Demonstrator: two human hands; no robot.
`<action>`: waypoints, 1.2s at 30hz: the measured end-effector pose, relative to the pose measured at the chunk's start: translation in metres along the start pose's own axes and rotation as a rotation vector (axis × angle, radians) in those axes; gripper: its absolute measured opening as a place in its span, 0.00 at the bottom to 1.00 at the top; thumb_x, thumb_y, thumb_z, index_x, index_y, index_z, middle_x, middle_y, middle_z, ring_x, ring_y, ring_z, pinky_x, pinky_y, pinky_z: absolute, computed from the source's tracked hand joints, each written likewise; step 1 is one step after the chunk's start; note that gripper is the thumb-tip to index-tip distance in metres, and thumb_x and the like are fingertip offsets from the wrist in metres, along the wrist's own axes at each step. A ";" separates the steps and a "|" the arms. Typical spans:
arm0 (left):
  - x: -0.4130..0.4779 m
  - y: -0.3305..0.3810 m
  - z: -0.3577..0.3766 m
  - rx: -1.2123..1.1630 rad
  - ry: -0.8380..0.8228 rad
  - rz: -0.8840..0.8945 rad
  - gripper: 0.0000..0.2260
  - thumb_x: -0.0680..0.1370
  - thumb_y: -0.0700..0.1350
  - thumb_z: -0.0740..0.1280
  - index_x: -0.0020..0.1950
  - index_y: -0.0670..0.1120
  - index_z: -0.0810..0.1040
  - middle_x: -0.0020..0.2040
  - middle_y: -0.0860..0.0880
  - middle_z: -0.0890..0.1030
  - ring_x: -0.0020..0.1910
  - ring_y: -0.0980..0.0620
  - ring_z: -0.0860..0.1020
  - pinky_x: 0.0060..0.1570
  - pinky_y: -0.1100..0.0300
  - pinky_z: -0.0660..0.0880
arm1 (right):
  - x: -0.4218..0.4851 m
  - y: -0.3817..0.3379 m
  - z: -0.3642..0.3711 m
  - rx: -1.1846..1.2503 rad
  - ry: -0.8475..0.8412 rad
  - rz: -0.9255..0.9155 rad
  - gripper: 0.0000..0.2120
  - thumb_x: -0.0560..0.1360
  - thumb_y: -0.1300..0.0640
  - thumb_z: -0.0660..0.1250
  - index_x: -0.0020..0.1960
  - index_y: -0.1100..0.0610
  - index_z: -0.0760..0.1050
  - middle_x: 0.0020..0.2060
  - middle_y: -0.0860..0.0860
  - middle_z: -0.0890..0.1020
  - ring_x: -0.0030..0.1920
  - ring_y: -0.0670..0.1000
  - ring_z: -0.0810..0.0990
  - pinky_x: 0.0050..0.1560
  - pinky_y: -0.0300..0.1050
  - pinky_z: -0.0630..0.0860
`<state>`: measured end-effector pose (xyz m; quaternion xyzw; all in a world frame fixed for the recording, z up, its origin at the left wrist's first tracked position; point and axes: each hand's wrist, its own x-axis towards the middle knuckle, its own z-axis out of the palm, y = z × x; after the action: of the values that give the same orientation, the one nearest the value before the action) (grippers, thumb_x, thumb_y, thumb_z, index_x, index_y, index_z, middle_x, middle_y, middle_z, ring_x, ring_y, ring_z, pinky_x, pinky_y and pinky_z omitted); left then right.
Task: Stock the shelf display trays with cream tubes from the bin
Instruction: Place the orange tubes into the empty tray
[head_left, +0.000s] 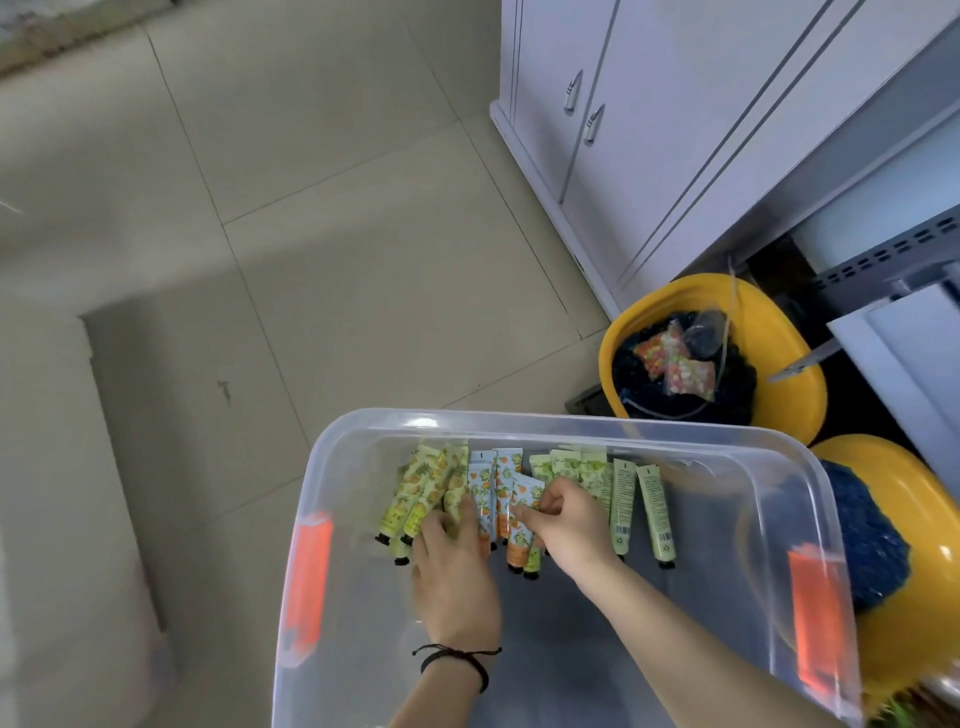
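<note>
A clear plastic bin with orange side latches sits on the floor below me. Several cream tubes lie in a row along its far side: yellow-patterned tubes on the left, pale blue and orange ones in the middle, green ones on the right. My left hand lies over the yellow tubes, its fingers curled onto them. My right hand pinches a blue and orange tube, lifted askew over the row. No shelf tray is in view.
Two yellow tubs with dark blue contents and small snack packets stand right of the bin. A white cabinet with metal handles and a shelf rail are behind them. Beige tiled floor spreads to the left.
</note>
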<state>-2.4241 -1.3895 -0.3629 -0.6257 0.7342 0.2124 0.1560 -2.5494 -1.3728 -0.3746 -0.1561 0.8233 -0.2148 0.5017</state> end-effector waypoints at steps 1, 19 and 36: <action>-0.002 0.001 0.000 -0.022 0.012 -0.011 0.30 0.59 0.36 0.79 0.59 0.50 0.79 0.49 0.44 0.76 0.44 0.43 0.77 0.31 0.53 0.77 | 0.000 0.000 -0.001 0.004 -0.003 0.000 0.15 0.71 0.53 0.74 0.38 0.57 0.68 0.34 0.56 0.78 0.35 0.58 0.79 0.36 0.45 0.71; 0.020 0.014 0.000 -0.369 -0.210 0.029 0.19 0.76 0.43 0.65 0.67 0.50 0.71 0.59 0.51 0.75 0.61 0.50 0.71 0.55 0.55 0.73 | -0.005 -0.007 -0.024 -0.055 -0.117 -0.009 0.21 0.73 0.57 0.73 0.63 0.60 0.74 0.36 0.47 0.78 0.32 0.48 0.79 0.31 0.37 0.73; 0.017 -0.002 -0.155 -0.331 -0.373 0.373 0.13 0.75 0.43 0.65 0.59 0.46 0.74 0.55 0.50 0.78 0.48 0.54 0.73 0.45 0.64 0.68 | -0.076 -0.095 -0.089 -0.490 -0.264 -0.249 0.09 0.75 0.54 0.67 0.50 0.60 0.73 0.43 0.57 0.82 0.36 0.49 0.79 0.32 0.43 0.68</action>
<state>-2.4194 -1.4830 -0.2378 -0.4470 0.7506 0.4652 0.1426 -2.5911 -1.4007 -0.2324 -0.3988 0.7526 -0.0476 0.5217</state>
